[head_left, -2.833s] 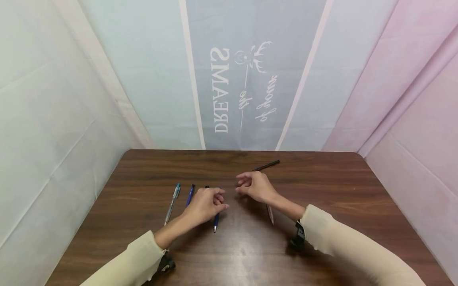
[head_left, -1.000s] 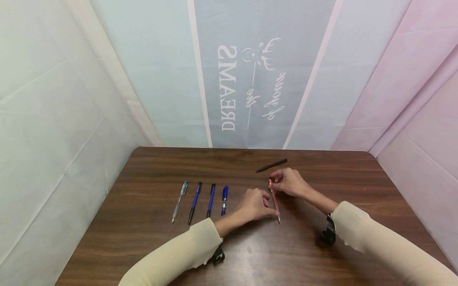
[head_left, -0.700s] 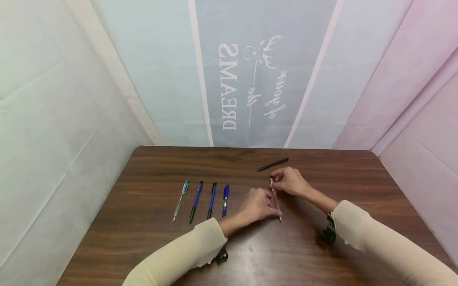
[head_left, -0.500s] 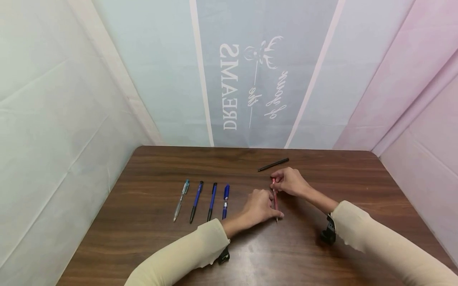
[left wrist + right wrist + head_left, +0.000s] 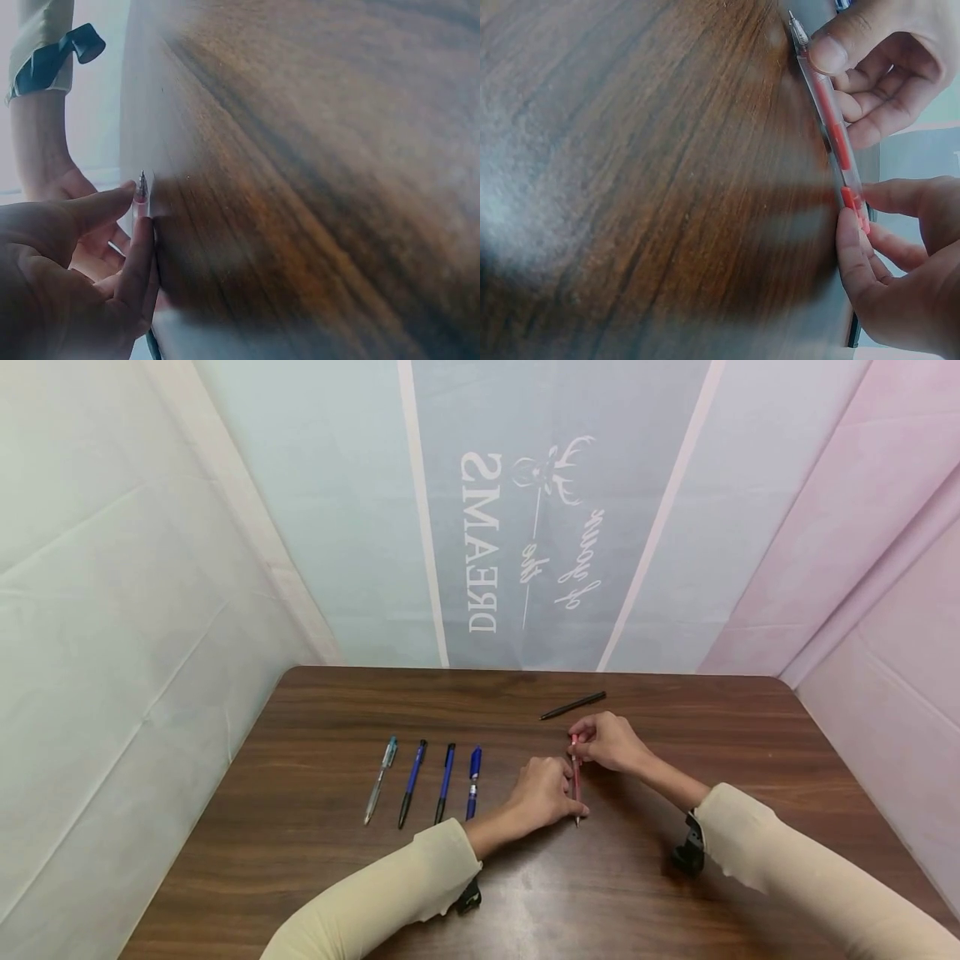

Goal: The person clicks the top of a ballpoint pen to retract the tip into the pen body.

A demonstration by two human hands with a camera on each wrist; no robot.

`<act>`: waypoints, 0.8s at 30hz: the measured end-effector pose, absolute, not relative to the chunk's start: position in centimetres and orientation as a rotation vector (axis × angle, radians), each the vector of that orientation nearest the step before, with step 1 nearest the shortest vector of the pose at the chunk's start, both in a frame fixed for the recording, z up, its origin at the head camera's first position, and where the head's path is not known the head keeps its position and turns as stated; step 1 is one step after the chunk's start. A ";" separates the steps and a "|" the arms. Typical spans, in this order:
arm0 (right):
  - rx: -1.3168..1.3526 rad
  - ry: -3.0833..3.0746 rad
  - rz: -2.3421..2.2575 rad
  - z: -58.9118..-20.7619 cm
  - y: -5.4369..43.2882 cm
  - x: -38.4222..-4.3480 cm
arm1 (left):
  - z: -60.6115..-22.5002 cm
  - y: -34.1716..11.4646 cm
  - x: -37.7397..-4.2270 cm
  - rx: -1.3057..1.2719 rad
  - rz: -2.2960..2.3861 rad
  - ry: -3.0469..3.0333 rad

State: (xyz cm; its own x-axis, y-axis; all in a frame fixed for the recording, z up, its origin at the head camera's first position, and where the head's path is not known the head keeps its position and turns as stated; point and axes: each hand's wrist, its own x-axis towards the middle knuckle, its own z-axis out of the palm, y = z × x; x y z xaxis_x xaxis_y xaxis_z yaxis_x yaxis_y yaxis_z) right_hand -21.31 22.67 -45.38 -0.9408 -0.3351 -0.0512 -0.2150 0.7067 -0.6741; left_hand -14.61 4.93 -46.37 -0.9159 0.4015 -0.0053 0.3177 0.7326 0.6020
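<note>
A clear-barrelled red pen (image 5: 577,783) lies on the wooden table, its metal tip toward the person. My left hand (image 5: 542,792) pinches it near the tip, with the thumb beside the barrel, as the right wrist view shows. At the far end, my right hand (image 5: 611,745) holds the red clip end (image 5: 853,201) between thumb and fingers. To the left, a teal-topped clear pen (image 5: 380,781), two blue pens with black grips (image 5: 412,783) and a blue capped pen (image 5: 473,783) lie in a row, roughly parallel. The left forearm hides the capped pen's near end.
A black pen (image 5: 572,706) lies slanted behind the right hand, close to the table's back edge. Fabric walls enclose the table (image 5: 712,727) at the back and both sides. Each wrist wears a black strap with a small camera.
My left hand has moved right from the blue pens to the red pen, and my right hand now holds its far end. The red pen's tip has swung slightly left, straightening it.
</note>
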 end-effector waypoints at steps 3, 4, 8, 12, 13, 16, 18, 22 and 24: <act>-0.381 2.705 -1.119 -45.5 22.7 -21.2 | -46.5 5.0 -14.7 0.570 0.968 2.774; -0.357 2.694 -1.143 -45.5 22.8 -21.2 | -46.5 5.0 -14.7 0.560 0.982 2.764; -0.272 2.582 -1.297 -45.7 22.8 -21.1 | -46.5 4.9 -14.7 0.498 1.051 2.711; -0.165 2.411 -1.495 -45.8 22.8 -20.9 | -46.6 4.7 -14.5 0.460 1.114 2.670; -0.136 2.371 -1.541 -45.8 22.8 -20.9 | -46.6 4.7 -14.5 0.455 1.134 2.660; -0.072 2.282 -1.647 -45.9 22.8 -20.9 | -46.6 4.5 -14.5 0.432 1.189 2.630; -0.044 2.248 -1.693 -45.9 22.8 -21.0 | -46.6 4.4 -14.5 0.418 1.227 2.612; -0.018 2.202 -1.752 -45.7 22.6 -21.1 | -46.5 4.2 -14.5 0.396 1.300 2.574; -0.010 2.173 -1.781 -45.4 22.5 -21.1 | -46.4 4.2 -14.6 0.389 1.337 2.559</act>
